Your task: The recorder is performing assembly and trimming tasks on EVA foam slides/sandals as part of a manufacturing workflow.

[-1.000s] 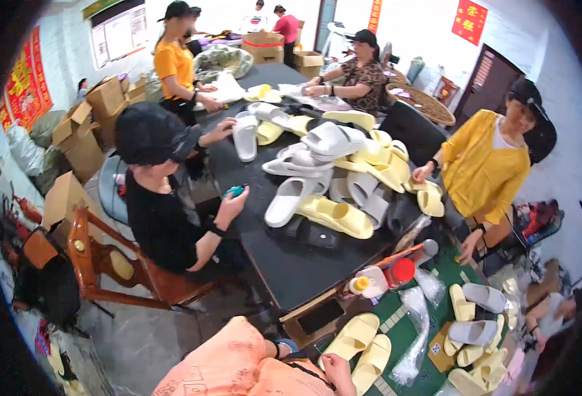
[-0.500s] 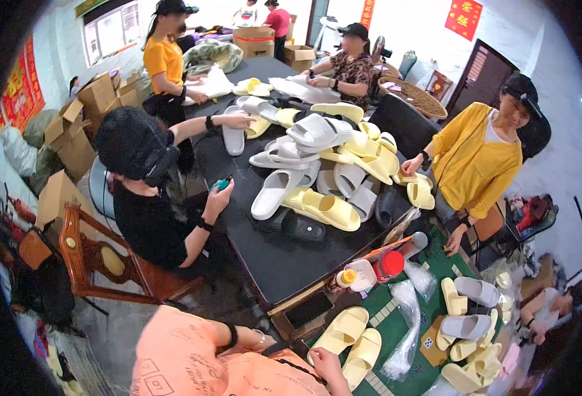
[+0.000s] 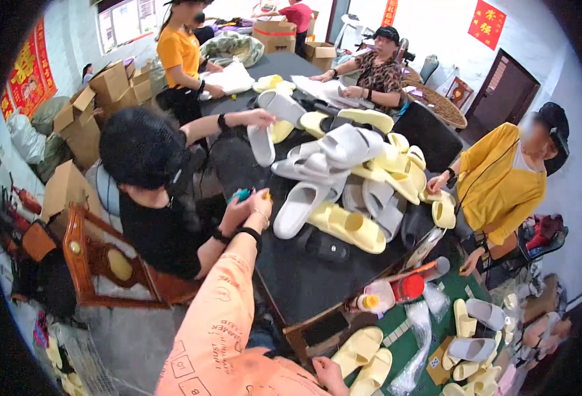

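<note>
My left arm, in a peach printed sleeve, stretches forward beside the black table. My left hand (image 3: 260, 203) is closed, with a small yellow piece (image 3: 266, 195) at its fingertips. It meets the hand of a co-worker in black (image 3: 237, 212), who grips a small teal tool (image 3: 240, 195); the overlap hides exactly where they touch. Low in the view, my right hand (image 3: 330, 375) has its fingers curled and pressed together, and nothing shows in them. Beside it lies a pair of pale yellow slippers (image 3: 360, 350) on the green mat.
Grey and yellow slippers (image 3: 353, 145) are heaped on the black table (image 3: 317, 280). Near its corner stand a red-lidded jar (image 3: 408, 288) and a yellow-capped bottle (image 3: 368, 301). More slippers (image 3: 472, 348) lie right. A wooden chair (image 3: 79, 264) stands left. Other people work around the table.
My left arm has reached forward to the co-worker's hand with the teal tool. The view has shifted, so the table things sit further right. My right hand has stayed by the yellow slippers.
</note>
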